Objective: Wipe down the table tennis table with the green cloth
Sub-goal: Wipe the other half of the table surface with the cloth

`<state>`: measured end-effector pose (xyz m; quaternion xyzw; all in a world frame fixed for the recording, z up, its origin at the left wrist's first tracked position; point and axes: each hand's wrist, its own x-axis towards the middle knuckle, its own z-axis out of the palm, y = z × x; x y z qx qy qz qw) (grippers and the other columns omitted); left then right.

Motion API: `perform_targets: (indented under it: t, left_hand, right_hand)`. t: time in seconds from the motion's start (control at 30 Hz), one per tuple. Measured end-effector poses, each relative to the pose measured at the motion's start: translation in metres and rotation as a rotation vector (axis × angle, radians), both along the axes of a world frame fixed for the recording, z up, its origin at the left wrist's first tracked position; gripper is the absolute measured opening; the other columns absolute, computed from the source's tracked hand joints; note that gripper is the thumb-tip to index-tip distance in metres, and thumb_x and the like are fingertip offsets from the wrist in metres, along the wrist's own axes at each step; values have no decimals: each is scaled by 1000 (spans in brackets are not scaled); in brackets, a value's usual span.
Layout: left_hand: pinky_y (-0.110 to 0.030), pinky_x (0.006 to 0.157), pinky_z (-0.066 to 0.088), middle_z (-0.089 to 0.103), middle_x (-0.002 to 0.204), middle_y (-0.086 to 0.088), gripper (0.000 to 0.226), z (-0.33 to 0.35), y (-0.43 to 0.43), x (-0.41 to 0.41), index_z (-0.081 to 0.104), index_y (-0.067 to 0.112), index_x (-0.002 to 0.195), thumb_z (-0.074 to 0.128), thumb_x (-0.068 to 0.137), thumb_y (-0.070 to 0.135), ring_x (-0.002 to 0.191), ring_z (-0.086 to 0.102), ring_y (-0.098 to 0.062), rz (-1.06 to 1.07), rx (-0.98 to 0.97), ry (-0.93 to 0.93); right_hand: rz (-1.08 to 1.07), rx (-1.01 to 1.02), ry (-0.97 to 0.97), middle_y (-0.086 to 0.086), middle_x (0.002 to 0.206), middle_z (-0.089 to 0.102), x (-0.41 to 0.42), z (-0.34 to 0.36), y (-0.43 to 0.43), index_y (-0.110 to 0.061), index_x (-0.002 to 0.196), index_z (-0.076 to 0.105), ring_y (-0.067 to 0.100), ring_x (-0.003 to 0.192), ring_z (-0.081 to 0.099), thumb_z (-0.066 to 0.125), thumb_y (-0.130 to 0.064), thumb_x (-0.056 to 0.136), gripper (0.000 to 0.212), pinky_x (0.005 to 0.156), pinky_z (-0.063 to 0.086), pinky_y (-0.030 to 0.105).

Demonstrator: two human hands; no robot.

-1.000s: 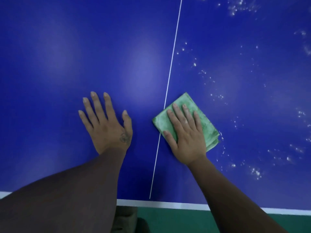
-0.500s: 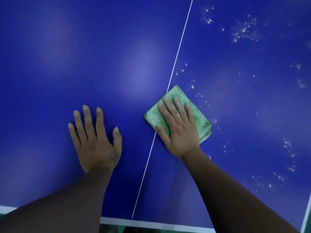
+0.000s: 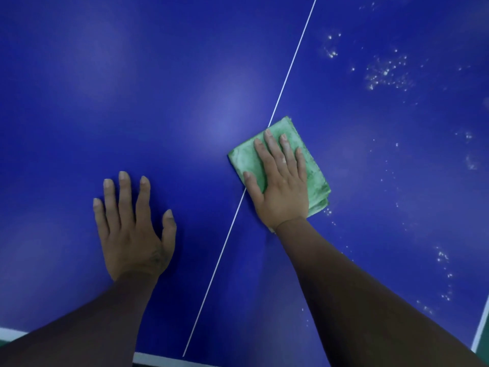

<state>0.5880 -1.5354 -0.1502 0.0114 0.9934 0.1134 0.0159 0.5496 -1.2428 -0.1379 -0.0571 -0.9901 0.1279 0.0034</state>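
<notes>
Cloth (image 3: 317,181), folded, lies on the table (image 3: 105,88) across its centre line (image 3: 288,67), under the flat right hand (image 3: 280,189); left hand (image 3: 132,234) rests flat, empty, beside it.

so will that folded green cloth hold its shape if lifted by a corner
The folded green cloth would probably flop open: its layers gape at the lower right corner. It likely slides easily on the glossy blue table tennis table under the flat right hand. It looks thin, so probably light.

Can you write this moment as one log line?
right hand: pressing green cloth | left hand: flat on table tennis table | white specks: right of centre line
</notes>
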Motion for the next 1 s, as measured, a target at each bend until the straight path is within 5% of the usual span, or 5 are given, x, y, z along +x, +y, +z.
perform_targets:
  t: [0.37, 0.73, 1.0]
  left_hand:
    - [-57, 136, 6, 7, 183, -6, 75, 0, 0, -1, 23, 20, 173, 39, 106, 51, 169, 1, -29, 10, -5, 23]
    - [-58, 136, 7, 12, 182, -9, 72, 5, 1, 1, 27, 17, 172, 36, 110, 52, 169, 2, -30, -3, 12, 52]
    - [-59, 135, 7, 12, 182, -10, 73, 5, 0, 0, 27, 17, 172, 36, 108, 52, 169, 1, -31, 7, 34, 40]
  right_hand:
    - [-586, -7, -37, -13, 182, 9, -33, 1, -5, -30, 173, 24, 16, 169, 2, 26, -61, 111, 69, 136, -3, 48]
    - [-349, 103, -39, -3, 183, 11, 24, 1, -33, -22, 174, 22, 23, 169, 6, 26, -57, 113, 71, 135, 8, 56]
    - [70, 96, -21, -3, 181, 21, 67, 1, -54, -21, 171, 31, 23, 169, 10, 43, -54, 111, 69, 134, 14, 58]
